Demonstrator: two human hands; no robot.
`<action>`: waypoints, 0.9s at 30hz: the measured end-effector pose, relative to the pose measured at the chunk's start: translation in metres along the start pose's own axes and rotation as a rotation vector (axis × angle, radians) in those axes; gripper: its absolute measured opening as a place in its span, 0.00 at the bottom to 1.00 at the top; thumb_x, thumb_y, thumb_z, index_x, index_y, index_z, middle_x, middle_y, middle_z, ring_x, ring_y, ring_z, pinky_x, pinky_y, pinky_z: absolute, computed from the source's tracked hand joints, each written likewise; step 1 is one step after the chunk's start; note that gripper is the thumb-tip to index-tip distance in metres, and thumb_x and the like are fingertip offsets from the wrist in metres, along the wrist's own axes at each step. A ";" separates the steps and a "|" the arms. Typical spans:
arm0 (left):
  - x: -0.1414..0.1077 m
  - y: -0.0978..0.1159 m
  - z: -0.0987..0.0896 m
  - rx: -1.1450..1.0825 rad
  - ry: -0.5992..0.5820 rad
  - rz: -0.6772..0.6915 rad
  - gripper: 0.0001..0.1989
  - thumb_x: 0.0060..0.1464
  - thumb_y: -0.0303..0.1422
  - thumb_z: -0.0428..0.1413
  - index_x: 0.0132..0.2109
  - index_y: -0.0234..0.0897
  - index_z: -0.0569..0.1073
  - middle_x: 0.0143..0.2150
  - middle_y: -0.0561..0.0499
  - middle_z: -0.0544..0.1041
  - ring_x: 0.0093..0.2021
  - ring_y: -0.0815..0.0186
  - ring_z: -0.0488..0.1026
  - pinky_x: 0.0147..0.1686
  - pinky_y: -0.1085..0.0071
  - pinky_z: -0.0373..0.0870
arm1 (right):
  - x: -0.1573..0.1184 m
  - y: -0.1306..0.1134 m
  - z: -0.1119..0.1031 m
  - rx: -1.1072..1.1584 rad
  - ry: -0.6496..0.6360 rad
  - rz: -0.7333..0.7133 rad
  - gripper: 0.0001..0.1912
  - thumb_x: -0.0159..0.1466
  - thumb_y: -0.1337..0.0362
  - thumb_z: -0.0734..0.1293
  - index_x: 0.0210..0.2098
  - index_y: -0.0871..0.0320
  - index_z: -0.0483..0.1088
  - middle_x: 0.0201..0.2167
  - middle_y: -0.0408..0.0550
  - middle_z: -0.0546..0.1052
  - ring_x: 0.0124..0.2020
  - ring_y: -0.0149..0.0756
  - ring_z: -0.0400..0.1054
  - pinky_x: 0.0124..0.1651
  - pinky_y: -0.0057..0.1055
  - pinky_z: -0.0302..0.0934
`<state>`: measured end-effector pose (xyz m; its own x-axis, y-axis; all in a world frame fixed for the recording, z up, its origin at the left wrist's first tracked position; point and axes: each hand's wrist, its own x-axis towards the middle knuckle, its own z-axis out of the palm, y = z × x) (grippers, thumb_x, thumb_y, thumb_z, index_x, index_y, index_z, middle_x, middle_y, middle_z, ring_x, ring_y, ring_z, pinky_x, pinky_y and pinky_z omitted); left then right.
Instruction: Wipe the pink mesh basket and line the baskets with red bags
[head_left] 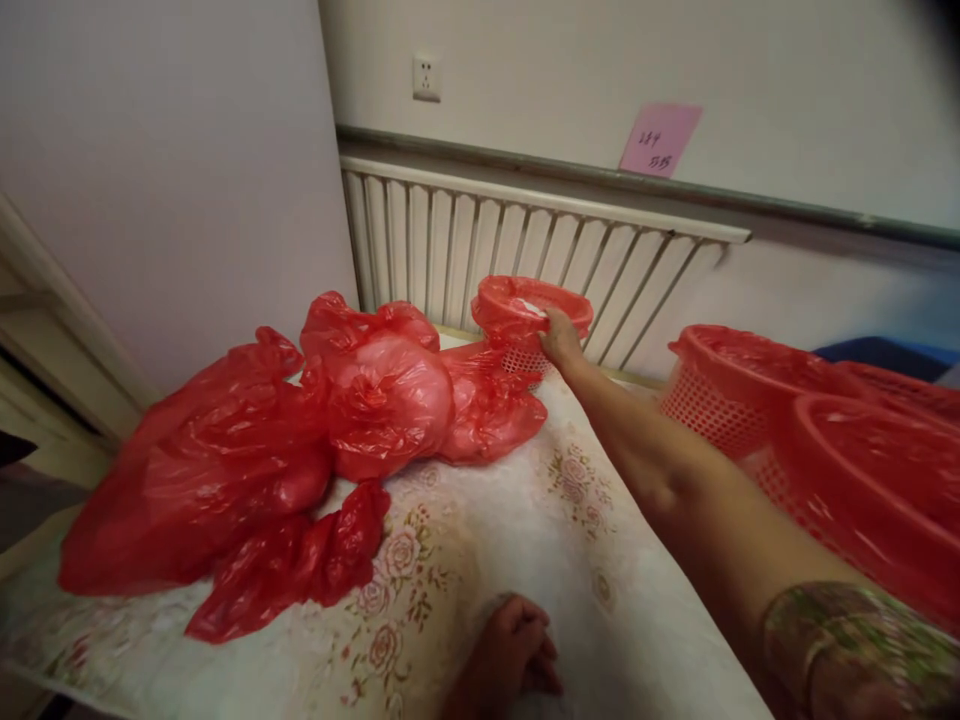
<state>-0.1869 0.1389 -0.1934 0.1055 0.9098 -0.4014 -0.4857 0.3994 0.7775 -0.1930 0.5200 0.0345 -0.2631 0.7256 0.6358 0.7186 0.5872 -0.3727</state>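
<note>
My right hand (561, 338) reaches far forward with its fingers closed on the rim of a small red plastic basket (574, 300). The basket has perforated sides, a thin red bag lines it, and something white shows inside. Low in the view, over the table's near part, is my left hand (517, 645); its fingers are curled in and nothing shows in them. Left of the basket sit several filled red plastic bags (390, 400), bunched together. A crumpled red bag (300, 560) lies in front of them.
A flowered cloth (401, 555) covers the table. Larger red perforated baskets (712, 400), lined with red bags, stand at the right. Behind the table, a white radiator (457, 230) runs along the wall. A pink paper note (660, 140) and a power socket (426, 78) are above it.
</note>
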 end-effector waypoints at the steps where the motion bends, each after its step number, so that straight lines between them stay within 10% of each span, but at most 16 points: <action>1: 0.001 0.000 0.000 -0.005 0.012 0.005 0.16 0.44 0.42 0.57 0.36 0.37 0.65 0.27 0.55 0.73 0.20 0.70 0.72 0.25 0.70 0.68 | -0.011 -0.004 -0.009 0.005 0.024 -0.009 0.25 0.57 0.73 0.62 0.55 0.66 0.66 0.55 0.60 0.71 0.55 0.43 0.63 0.57 0.37 0.57; 8: 0.004 0.005 -0.001 -0.009 0.030 0.046 0.18 0.45 0.43 0.62 0.38 0.36 0.69 0.28 0.54 0.74 0.23 0.69 0.73 0.32 0.67 0.72 | -0.185 -0.018 -0.125 0.195 -0.179 -0.087 0.16 0.60 0.70 0.63 0.47 0.57 0.72 0.37 0.47 0.79 0.32 0.34 0.72 0.42 0.32 0.67; 13: -0.007 0.015 -0.003 -0.144 -0.030 0.151 0.20 0.45 0.41 0.66 0.41 0.34 0.72 0.33 0.50 0.77 0.32 0.66 0.76 0.40 0.66 0.73 | -0.290 0.019 -0.247 0.080 -0.196 -0.219 0.17 0.64 0.69 0.62 0.52 0.56 0.68 0.46 0.51 0.76 0.47 0.37 0.71 0.51 0.37 0.65; 19: -0.017 0.010 -0.002 -0.177 0.062 0.320 0.21 0.40 0.39 0.68 0.40 0.33 0.72 0.32 0.49 0.77 0.33 0.65 0.76 0.44 0.63 0.72 | -0.317 0.092 -0.377 -0.514 0.166 -0.101 0.21 0.65 0.67 0.60 0.58 0.60 0.64 0.53 0.59 0.72 0.54 0.48 0.64 0.56 0.45 0.58; 27: -0.032 -0.019 0.017 0.500 0.373 0.600 0.12 0.50 0.40 0.51 0.37 0.38 0.71 0.23 0.54 0.73 0.32 0.60 0.75 0.44 0.61 0.68 | -0.316 0.142 -0.401 -0.796 -0.214 0.132 0.10 0.63 0.69 0.60 0.37 0.61 0.74 0.34 0.55 0.79 0.37 0.41 0.69 0.38 0.32 0.51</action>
<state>-0.1666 0.1037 -0.1874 -0.3809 0.9211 0.0807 0.0795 -0.0543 0.9954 0.2506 0.2305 0.0516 -0.2033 0.8704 0.4484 0.9713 0.1216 0.2043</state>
